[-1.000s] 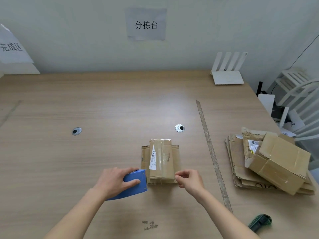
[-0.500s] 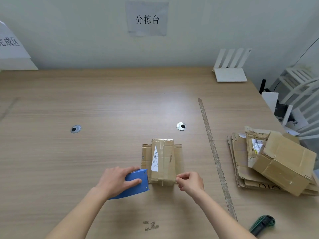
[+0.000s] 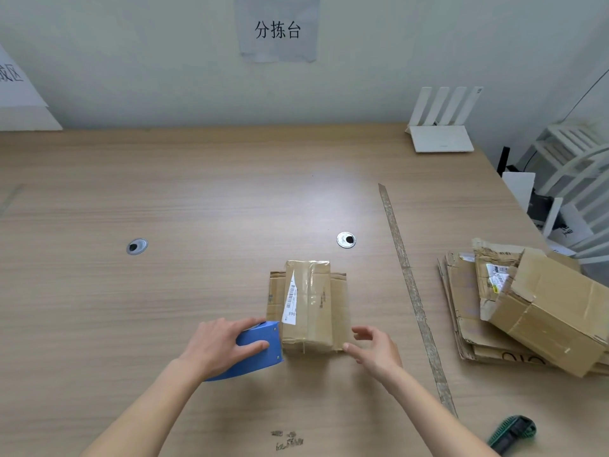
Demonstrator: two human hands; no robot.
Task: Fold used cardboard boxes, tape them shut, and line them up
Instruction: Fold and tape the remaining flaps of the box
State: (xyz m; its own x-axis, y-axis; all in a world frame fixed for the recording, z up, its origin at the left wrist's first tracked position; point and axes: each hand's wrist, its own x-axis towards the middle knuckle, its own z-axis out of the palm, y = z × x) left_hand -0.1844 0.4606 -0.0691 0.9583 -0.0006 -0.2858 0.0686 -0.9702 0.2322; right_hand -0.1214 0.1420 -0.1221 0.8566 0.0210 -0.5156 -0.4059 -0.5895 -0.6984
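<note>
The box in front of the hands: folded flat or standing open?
Folded flat. The box lies low on the table, its flaps closed over the middle under a glossy strip of tape.

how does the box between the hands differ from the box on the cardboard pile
The small box lies flat on the table, wrapped in clear tape, with a white barcode label. The bigger box rests tilted on the flattened cardboard pile, one flap open. Both are worn brown cardboard.
</note>
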